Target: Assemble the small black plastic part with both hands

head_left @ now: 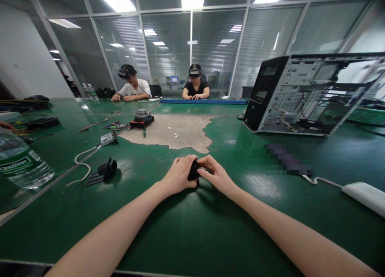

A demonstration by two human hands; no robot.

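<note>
Green counter (168, 237) here, left hand (179, 174) gripping a small black part (193, 171), right hand's (217, 176) fingertips against its right side.

Bare forearms (126, 225), bare hands (177, 176), slender fingers (207, 160)

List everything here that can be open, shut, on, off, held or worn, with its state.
Black part: held, off the table
Left hand: closed around the black part
Right hand: fingertips at the black part
Computer case: upright, side open
Ceiling lights: on
Distant monitor: lit
Co-workers' headsets: worn
</note>
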